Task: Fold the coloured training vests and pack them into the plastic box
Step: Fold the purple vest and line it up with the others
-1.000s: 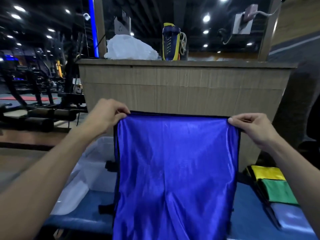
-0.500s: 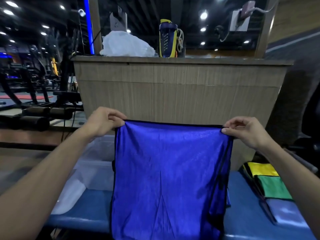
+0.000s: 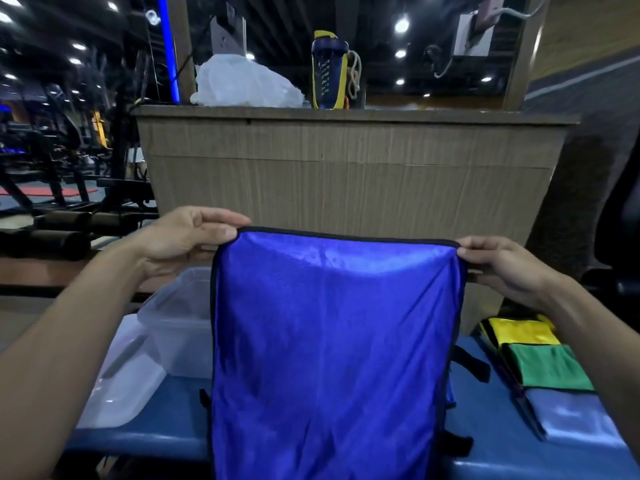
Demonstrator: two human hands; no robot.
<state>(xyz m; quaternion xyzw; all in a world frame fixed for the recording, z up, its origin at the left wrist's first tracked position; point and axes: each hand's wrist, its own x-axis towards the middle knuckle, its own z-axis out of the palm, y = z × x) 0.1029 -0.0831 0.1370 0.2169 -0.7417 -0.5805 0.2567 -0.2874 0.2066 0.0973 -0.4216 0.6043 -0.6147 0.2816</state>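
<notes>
Both hands hold a blue vest up by its top corners: the left hand (image 3: 180, 237) pinches the left corner between thumb and fingers, and the right hand (image 3: 502, 268) pinches the right one. Black-trimmed, the blue vest (image 3: 332, 341) hangs flat over the blue table (image 3: 485, 427). On the table to the right lies a row of folded vests, yellow (image 3: 523, 332), green (image 3: 550, 367) and pale blue (image 3: 575, 424). To the left stands the clear plastic box (image 3: 176, 323), its lid (image 3: 121, 382) beside it. Beyond rises a wooden counter (image 3: 346, 174) carrying a white bag (image 3: 242, 83) and a blue-and-yellow bottle (image 3: 329, 71).
</notes>
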